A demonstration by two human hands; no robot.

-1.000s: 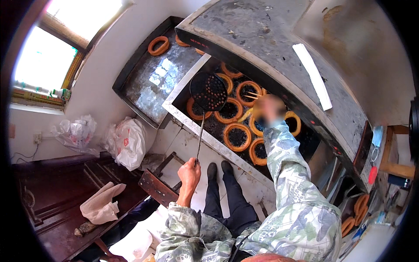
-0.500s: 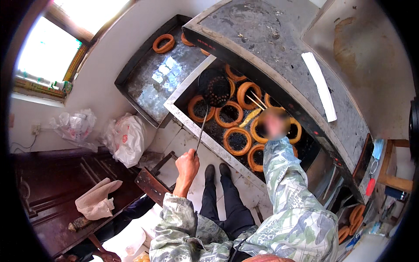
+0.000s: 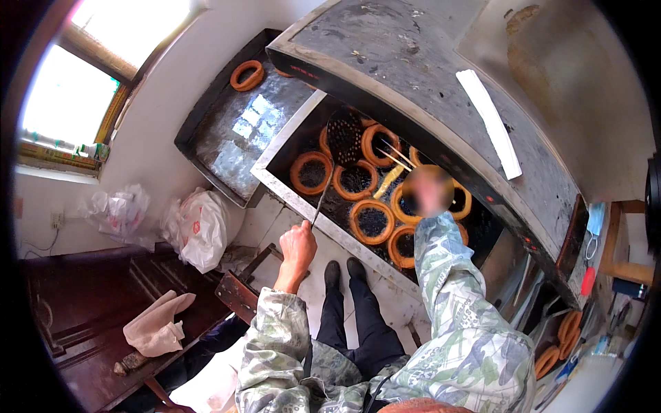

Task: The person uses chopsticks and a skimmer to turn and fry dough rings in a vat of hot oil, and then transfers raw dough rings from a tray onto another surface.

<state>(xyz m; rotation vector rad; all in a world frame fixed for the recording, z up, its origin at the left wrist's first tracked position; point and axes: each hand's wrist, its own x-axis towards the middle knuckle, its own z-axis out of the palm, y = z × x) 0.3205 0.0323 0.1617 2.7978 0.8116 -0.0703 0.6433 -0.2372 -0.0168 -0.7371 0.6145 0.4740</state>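
Firstly, the fingers of my left hand [image 3: 298, 244] are clenched around the end of the thin handle of a long metal skimmer [image 3: 344, 134] with a dark round mesh head. The head rests over the far side of the rectangular steel frying vat [image 3: 289, 196], just beside the golden-brown dough rings [image 3: 372, 220] which float in the dark oil. My right hand [image 3: 428, 191] is blurred, so I cannot tell how its fingers stand; two thin pale sticks [image 3: 396, 157] come out from it and point across the rings. Compared with a second ago, my left hand has moved a little forward toward the vat edge, while the mesh head has almost kept its place, so the skimmer is now steeper and nothing is lifted yet. To the left of the vat lies a flat dark metal tray [image 3: 241, 138] with one ring [image 3: 246, 74] at its far end. Above the vat a grey metal hood [image 3: 413, 62] carries a long white strip [image 3: 490, 122]. On the floor by the wall sits a white plastic bag [image 3: 200, 227] with a small red mark, and near it a clear bag [image 3: 120, 210]. At the right hang a light-blue face mask [image 3: 595, 227] and a small red tag [image 3: 587, 281].
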